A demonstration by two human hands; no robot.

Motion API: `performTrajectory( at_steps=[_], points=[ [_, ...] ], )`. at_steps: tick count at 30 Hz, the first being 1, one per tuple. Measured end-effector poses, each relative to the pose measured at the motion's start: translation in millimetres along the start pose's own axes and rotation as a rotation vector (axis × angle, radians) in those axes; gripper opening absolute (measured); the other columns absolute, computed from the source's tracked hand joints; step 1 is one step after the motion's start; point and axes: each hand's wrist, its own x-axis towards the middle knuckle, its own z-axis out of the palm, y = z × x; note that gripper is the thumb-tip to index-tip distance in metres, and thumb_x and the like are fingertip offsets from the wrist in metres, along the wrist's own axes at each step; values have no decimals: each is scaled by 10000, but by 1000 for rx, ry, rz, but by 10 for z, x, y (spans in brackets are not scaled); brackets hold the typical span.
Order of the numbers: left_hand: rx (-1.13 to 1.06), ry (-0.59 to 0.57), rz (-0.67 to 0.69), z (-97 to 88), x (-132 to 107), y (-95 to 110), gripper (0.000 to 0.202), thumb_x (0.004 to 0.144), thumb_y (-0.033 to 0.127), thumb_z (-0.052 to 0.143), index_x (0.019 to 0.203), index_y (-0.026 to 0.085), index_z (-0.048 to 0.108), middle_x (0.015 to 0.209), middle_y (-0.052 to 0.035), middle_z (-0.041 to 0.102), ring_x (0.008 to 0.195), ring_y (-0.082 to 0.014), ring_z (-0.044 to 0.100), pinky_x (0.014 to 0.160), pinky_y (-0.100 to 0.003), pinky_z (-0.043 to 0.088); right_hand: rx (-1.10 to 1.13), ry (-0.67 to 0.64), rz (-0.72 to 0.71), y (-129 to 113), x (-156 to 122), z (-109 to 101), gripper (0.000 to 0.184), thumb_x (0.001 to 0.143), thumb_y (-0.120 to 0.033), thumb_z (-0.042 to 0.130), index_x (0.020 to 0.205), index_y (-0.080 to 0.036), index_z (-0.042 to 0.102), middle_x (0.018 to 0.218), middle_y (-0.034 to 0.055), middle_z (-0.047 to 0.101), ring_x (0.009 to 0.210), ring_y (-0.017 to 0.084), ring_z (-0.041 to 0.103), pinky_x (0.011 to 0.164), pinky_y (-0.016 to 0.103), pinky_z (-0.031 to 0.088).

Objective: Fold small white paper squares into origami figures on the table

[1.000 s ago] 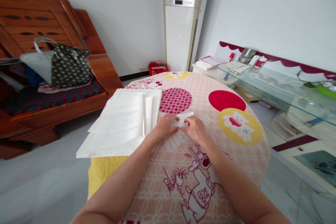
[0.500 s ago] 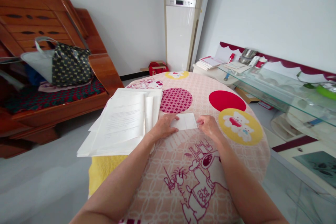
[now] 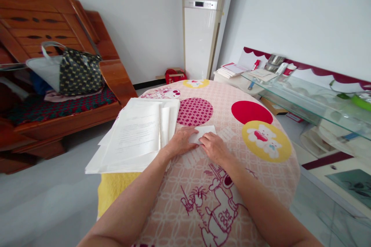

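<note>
A small piece of white paper (image 3: 208,128) lies on the patterned tablecloth, partly covered by my fingers. My left hand (image 3: 183,141) holds it at its left side, thumb and fingers curved on the paper. From the right, my right hand (image 3: 213,146) reaches across the near part of the paper, its bent fingers pressed on it close to my left fingertips. The paper's lower right part is hidden under that hand. Left of my left hand lies a stack of white sheets (image 3: 136,131), the top one printed with lines of text.
The round table's pink cloth (image 3: 252,177) hangs over its edge, with a yellow cloth (image 3: 114,189) beneath the stack. At right stands a glass-topped cabinet (image 3: 313,100) bearing papers, tins and a cup. A wooden bench (image 3: 58,119) with a dark patterned bag (image 3: 79,71) is at left.
My right hand has moved left from the paper's right edge to its middle, near my left hand. My left hand has stayed at the paper's left side.
</note>
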Motion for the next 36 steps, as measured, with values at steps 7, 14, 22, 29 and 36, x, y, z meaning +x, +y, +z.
performTrajectory(
  at_steps=[7, 14, 22, 29, 36],
  points=[
    [17, -2, 11, -28, -6, 32, 557, 754, 330, 798, 1266, 168, 650, 1413, -167, 592, 1342, -298, 538, 1158, -436, 403, -74, -15, -21, 13, 15, -20, 114, 954, -172, 592, 906, -143, 691, 958, 110, 656, 930, 230, 552, 789, 330, 433],
    [-45, 40, 3, -16, 4, 13, 568, 726, 221, 789, 1272, 142, 653, 1411, -175, 593, 1322, -305, 555, 1140, -446, 434, -135, 26, -10, -1, 11, 29, 200, 929, -69, 504, 889, -129, 691, 881, 115, 666, 863, 232, 558, 733, 328, 423],
    [-191, 226, 57, 12, 50, -98, 344, 743, 47, 621, 1019, 201, 757, 1235, -81, 718, 1138, -234, 678, 1044, -411, 522, 106, 387, 44, 156, -19, 88, 228, 801, -5, 516, 786, -187, 652, 817, 77, 667, 856, 223, 594, 734, 311, 448],
    [-261, 275, 256, -53, -9, 44, 164, 860, 174, 618, 920, 196, 769, 1108, -90, 762, 1044, -215, 706, 954, -376, 555, 247, 479, 72, 321, -16, 63, 239, 793, -5, 531, 792, -198, 673, 834, 73, 690, 875, 222, 616, 772, 318, 475],
    [-256, 72, 184, -83, -54, 143, 171, 891, 242, 598, 929, 177, 752, 889, -70, 767, 823, -188, 702, 800, -300, 527, 381, 212, 55, 353, -66, 12, 214, 756, 11, 566, 742, -165, 688, 810, 68, 711, 818, 197, 639, 750, 291, 467]
  ],
)
